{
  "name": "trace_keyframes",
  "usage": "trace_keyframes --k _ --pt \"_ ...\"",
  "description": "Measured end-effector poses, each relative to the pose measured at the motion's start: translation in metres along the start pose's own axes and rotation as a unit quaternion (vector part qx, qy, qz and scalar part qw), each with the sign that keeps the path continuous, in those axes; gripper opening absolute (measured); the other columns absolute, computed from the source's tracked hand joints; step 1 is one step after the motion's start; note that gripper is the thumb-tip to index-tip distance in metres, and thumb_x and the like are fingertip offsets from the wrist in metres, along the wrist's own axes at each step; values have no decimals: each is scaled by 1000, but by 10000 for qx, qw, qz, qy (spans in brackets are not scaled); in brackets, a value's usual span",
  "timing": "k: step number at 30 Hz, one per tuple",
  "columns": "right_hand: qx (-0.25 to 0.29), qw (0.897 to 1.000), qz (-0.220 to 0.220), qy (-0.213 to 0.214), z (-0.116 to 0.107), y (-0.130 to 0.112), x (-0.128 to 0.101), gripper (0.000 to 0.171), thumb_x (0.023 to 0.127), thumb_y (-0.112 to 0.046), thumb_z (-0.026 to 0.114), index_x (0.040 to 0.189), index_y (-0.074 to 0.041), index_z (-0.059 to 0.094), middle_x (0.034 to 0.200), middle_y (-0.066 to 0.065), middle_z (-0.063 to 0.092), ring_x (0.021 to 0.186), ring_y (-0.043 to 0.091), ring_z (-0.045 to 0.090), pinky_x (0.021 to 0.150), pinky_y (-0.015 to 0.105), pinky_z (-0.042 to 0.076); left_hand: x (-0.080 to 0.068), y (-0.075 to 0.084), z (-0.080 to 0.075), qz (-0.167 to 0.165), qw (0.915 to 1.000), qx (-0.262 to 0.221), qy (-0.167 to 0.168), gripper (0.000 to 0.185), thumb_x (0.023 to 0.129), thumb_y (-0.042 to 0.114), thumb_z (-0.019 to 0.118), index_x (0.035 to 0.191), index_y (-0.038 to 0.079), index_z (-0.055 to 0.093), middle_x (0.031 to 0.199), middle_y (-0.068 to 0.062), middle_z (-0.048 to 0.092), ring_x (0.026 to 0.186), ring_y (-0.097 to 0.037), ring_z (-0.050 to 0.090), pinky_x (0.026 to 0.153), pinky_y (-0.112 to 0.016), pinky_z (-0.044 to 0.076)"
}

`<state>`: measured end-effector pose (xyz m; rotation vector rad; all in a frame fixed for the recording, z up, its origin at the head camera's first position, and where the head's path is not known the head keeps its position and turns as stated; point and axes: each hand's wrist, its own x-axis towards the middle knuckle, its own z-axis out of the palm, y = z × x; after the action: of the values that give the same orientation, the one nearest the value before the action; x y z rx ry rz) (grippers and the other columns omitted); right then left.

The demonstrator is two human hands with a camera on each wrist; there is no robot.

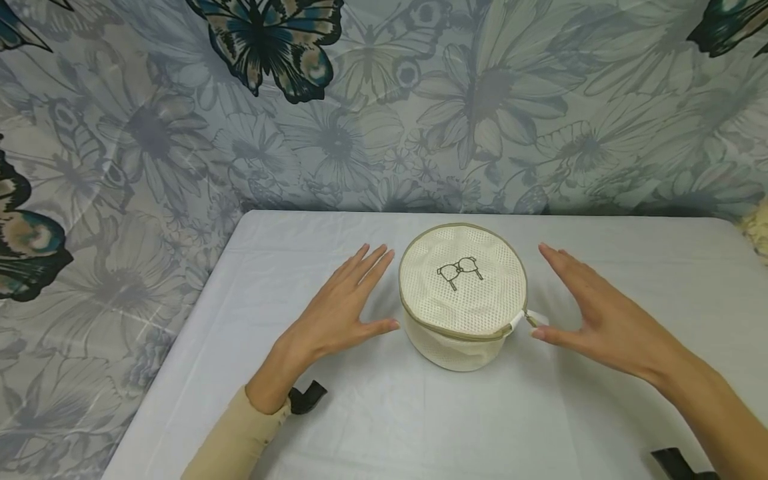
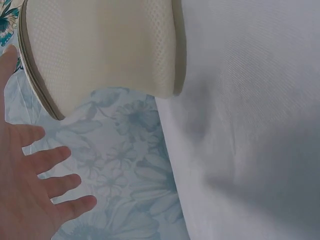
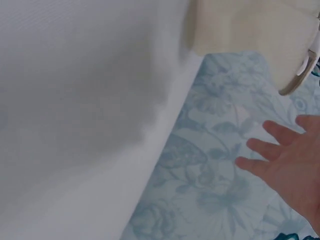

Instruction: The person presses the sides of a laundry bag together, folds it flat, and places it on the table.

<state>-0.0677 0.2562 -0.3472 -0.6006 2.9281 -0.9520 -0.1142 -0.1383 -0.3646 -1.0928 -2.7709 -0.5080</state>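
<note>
A round cream mesh laundry bag (image 1: pixel 462 300) stands upright on the white-covered table, its lid zipped round the rim and marked with a small glasses-like line drawing. The zipper pull (image 1: pixel 531 321) hangs at the lid's right front edge. My left hand (image 1: pixel 342 310) hovers on the left of the bag, fingers straight and spread, thumb pointing at its side. On the other side my right hand (image 1: pixel 606 320) is held likewise, its thumb tip close by the zipper pull. Both palms face the bag's mesh wall (image 2: pixel 110 45), and neither hand holds anything.
The white tabletop (image 1: pixel 372 433) reaches back to a wall hung with flower and butterfly cloth (image 1: pixel 384 133). Black straps (image 1: pixel 307 397) show at both wrists. Something pale yellow (image 1: pixel 757 230) shows at the far right edge.
</note>
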Motion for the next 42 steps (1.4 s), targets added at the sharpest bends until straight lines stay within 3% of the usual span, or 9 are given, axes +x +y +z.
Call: trace_keyframes --k 6,14,23,33,42 --pt "58 9999 -86 -17 2 -6 5 112 77 -41 85 160 -32 11 165 4 19 149 38 19 119 58 15 4 3 -1 36 9997 -251 25 102 87 55 70 161 24 7 165 0 17 152 -26 11 119 -52 22" --pt "160 9995 -255 -90 5 -11 11 115 74 -44 87 160 -32 12 164 -2 22 147 32 25 117 56 22 9 7 0 105 9992 -387 -19 97 89 61 63 161 22 12 165 1 19 151 -28 17 117 -54 24" --pt "124 9997 -133 -142 10 -15 14 116 71 -48 88 160 -30 16 162 8 28 144 38 30 108 65 30 14 8 3 307 9987 -395 102 93 91 65 58 161 22 16 164 6 20 150 -27 21 118 -51 25" --pt "-200 9990 -393 106 17 -16 17 111 71 -46 87 159 -20 24 154 18 40 135 48 39 107 65 32 19 9 6 336 9988 -323 160 93 90 64 59 160 17 20 163 -1 26 149 -27 24 116 -52 29" --pt "10 9997 -214 97 26 -15 18 113 71 -46 87 160 -22 22 159 13 32 141 41 35 104 63 36 20 8 11 224 9992 -322 6 96 89 66 59 160 14 20 162 -4 28 148 -27 26 116 -52 29"
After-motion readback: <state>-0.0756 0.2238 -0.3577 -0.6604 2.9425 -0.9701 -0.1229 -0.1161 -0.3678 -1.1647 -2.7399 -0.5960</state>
